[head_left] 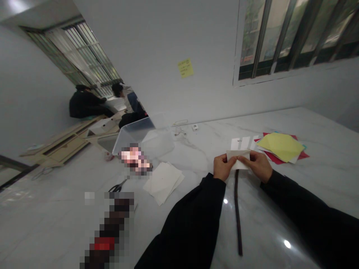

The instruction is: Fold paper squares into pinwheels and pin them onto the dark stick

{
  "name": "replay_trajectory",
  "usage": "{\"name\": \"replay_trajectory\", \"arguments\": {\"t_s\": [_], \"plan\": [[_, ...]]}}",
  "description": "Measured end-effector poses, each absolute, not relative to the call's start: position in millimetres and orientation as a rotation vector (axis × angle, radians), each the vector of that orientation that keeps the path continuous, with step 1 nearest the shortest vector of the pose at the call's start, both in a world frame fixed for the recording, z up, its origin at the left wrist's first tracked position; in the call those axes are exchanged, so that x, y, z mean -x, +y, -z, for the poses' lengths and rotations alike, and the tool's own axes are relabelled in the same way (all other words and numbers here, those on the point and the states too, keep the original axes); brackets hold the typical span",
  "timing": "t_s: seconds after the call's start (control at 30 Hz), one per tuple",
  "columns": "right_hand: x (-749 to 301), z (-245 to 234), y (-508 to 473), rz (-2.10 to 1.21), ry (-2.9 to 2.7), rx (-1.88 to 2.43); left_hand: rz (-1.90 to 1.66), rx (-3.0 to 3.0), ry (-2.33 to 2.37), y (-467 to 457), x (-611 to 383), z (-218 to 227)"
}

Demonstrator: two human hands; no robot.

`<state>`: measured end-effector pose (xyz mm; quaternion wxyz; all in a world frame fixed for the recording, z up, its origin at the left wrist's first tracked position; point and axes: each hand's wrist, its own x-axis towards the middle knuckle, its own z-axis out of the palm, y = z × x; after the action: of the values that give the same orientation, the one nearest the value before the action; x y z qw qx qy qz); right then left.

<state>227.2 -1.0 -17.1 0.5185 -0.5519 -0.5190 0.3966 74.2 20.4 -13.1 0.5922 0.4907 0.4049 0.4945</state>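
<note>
The left hand (224,167) and the right hand (256,165) both grip a folded white paper (238,160), fingers and thumbs pinching it from either side, so neither hand is released or clenched empty. The paper is held between the hands, just above the counter (283,121), doubled over into a narrow band with a lower flap showing.

So far, this is the only piece visibly folded. Beyond the right hand, a yellow sheet (280,147) and a red sheet (276,158) lie flat in a loose, overlapping pile, and the thin, matte sheets look uncreased as far as can be seen. White paper slips (239,144) lie just behind the hands. Well left of the left hand is a stack of white sheets (162,183), with black-handled scissors (117,186) beside it.

Directly below the hands, a long, thin, dark strip (238,209) lies across the polished white marble; its material is unclear. Farther left stands a clear plastic bin (134,134). Two pixelated objects near it cannot be made out.
</note>
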Motion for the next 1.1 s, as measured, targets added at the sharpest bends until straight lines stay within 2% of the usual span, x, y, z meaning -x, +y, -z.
{"name": "replay_trajectory", "arguments": {"t_s": [0.23,0.43,0.6,0.73,0.93,1.1], "plan": [[-228,13,-1,-0.955,-1.262,1.301,-1.159,-1.155,0.957,22,-74,15],[-236,12,3,-1.095,-1.288,1.296,-1.175,-1.183,0.898,26,-74,19],[-261,24,19,-1.111,-1.108,1.275,-1.259,-1.188,0.966,29,-73,19],[-281,25,28,-1.063,-0.961,1.231,-1.232,-1.566,1.208,24,-70,17],[-281,25,25,-1.211,-1.034,1.206,-0.898,-2.197,1.288,12,-70,18],[-275,29,22,-1.371,-1.105,1.15,-1.007,-1.892,1.313,21,-66,21]]}}
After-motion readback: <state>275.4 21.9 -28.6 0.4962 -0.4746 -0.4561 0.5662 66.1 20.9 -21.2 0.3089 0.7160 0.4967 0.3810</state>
